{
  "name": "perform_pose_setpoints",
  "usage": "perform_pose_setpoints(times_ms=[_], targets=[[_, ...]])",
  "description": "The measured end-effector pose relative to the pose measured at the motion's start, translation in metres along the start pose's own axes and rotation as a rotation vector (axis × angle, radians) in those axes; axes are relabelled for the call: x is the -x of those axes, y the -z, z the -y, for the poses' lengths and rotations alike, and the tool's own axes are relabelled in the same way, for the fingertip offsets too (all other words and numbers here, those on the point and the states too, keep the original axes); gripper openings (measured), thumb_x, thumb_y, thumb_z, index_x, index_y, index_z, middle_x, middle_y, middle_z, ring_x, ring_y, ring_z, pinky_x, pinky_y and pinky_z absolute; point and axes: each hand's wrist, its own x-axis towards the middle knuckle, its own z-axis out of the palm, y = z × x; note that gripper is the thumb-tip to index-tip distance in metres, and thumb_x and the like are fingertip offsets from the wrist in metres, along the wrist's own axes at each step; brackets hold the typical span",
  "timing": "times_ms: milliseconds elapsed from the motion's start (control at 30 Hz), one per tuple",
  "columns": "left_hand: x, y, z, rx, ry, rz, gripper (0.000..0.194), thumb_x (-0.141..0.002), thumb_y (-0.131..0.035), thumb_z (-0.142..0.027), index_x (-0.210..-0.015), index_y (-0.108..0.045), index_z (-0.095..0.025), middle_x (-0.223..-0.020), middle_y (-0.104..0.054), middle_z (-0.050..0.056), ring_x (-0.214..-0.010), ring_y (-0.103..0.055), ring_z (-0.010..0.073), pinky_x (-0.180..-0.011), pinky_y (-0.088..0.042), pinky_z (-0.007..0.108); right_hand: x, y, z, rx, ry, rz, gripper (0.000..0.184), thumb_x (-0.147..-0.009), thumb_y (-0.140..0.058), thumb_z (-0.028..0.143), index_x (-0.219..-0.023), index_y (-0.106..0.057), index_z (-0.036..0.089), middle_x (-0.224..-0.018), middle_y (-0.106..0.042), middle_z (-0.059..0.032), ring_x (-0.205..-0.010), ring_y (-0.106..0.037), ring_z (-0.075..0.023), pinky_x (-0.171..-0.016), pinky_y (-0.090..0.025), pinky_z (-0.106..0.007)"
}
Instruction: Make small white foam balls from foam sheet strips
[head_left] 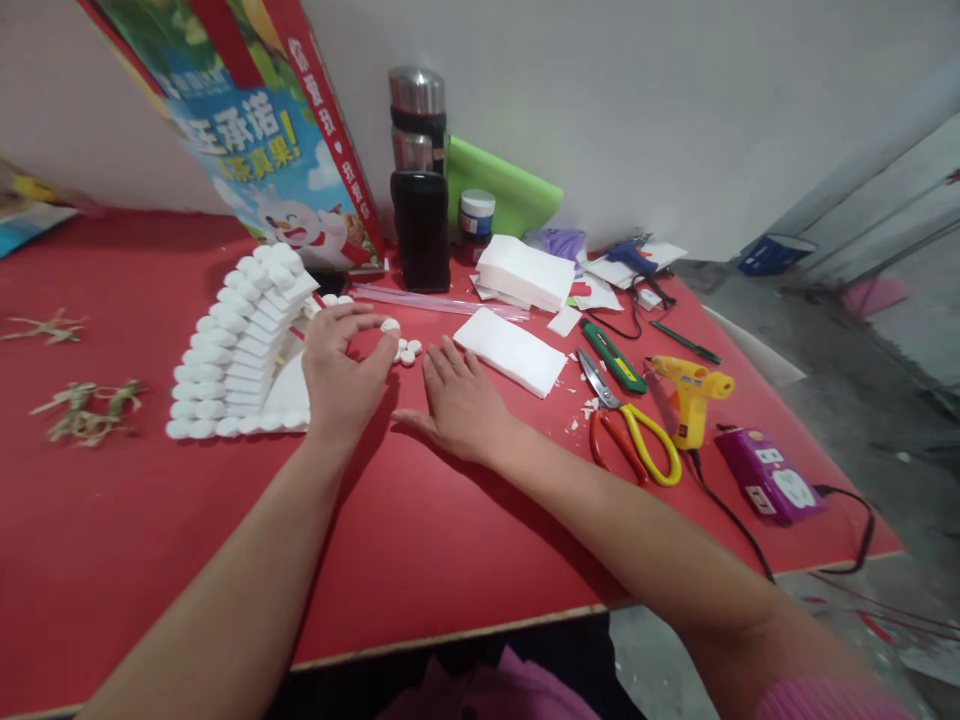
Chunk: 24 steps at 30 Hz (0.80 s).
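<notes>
My left hand (pixel 341 375) pinches a small white disc (pixel 389 326) between thumb and fingertips, just above the red table. A few similar white pieces (pixel 409 351) lie in a little cluster between my hands. My right hand (pixel 463 402) rests flat with fingers spread and nothing held. Its fingertips come close to a folded stack of white sheets (pixel 511 350). Left of my left hand is a fan-shaped white model (pixel 240 345), edged with rows of rounded white pieces and stepped flat strips; my hand covers its right part.
Scissors (pixel 626 425), a green utility knife (pixel 613 357), a yellow glue gun (pixel 691 390) and a purple power box (pixel 769 475) with cords lie to the right. A thermos (pixel 417 100), a black case (pixel 421 230) and a printed bag (pixel 262 140) stand behind. Straw-like knots (pixel 94 408) lie left.
</notes>
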Motion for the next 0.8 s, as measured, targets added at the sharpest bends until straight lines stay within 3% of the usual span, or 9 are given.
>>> perform_pose_setpoints(times_ms=[67,167,367,500,667,800], targets=[[0.0,0.001,0.0,0.001,-0.003,0.019,0.012,-0.088,-0.075,-0.032,-0.092,-0.076,-0.022,-0.112,-0.072,0.007,-0.115,-0.066,0.0266,-0.111,-0.048,0.05,-0.003,-0.004,0.001,-0.018,-0.004,-0.006,0.104,-0.102,-0.031,0.077,-0.164,-0.027,-0.006,-0.175,-0.02,-0.0218,-0.165,-0.006,-0.0365,-0.134,-0.01,-0.053],[0.001,-0.001,0.002,-0.016,-0.022,0.1,0.012,-0.088,-0.075,-0.033,-0.094,-0.077,-0.023,-0.111,-0.072,0.007,-0.115,-0.066,0.0281,-0.111,-0.047,0.051,0.017,-0.008,-0.001,-0.011,0.005,-0.007,0.102,-0.102,-0.031,0.077,-0.162,-0.034,-0.005,-0.173,-0.024,-0.0241,-0.165,-0.007,-0.0367,-0.134,-0.009,-0.053],[0.011,-0.015,0.015,-0.127,-0.136,0.303,0.012,-0.086,-0.075,-0.034,-0.094,-0.081,-0.028,-0.127,-0.067,0.01,-0.131,-0.057,0.0356,-0.12,-0.036,0.06,0.104,-0.014,-0.029,0.112,-0.034,-0.06,0.104,-0.099,-0.034,0.079,-0.161,-0.037,-0.004,-0.171,-0.027,-0.0246,-0.165,-0.012,-0.0385,-0.133,-0.01,-0.06],[0.015,-0.022,0.021,-0.173,-0.159,0.347,0.015,-0.089,-0.071,-0.035,-0.096,-0.082,-0.027,-0.136,-0.064,0.01,-0.144,-0.047,0.0387,-0.123,-0.032,0.061,0.15,-0.015,-0.058,0.226,-0.109,-0.214,0.096,-0.101,-0.032,0.077,-0.16,-0.043,0.002,-0.171,-0.033,-0.0207,-0.164,-0.016,-0.0391,-0.131,-0.009,-0.064],[0.015,-0.021,0.025,-0.226,-0.14,0.348,0.017,-0.089,-0.07,-0.035,-0.096,-0.082,-0.025,-0.137,-0.064,0.012,-0.146,-0.045,0.0432,-0.12,-0.034,0.066,0.156,0.002,-0.077,0.304,-0.184,-0.325,0.076,-0.107,-0.035,0.061,-0.147,-0.06,0.001,-0.164,-0.044,-0.0261,-0.163,-0.017,-0.0441,-0.127,-0.011,-0.072],[0.013,-0.02,0.031,-0.183,-0.135,0.36,0.021,-0.087,-0.072,-0.032,-0.105,-0.08,-0.025,-0.135,-0.066,0.013,-0.143,-0.049,0.0408,-0.119,-0.038,0.064,0.142,0.019,-0.074,0.282,-0.199,-0.368,0.058,-0.107,-0.042,0.05,-0.144,-0.063,0.01,-0.166,-0.043,-0.0224,-0.162,-0.019,-0.0458,-0.123,-0.018,-0.076]])
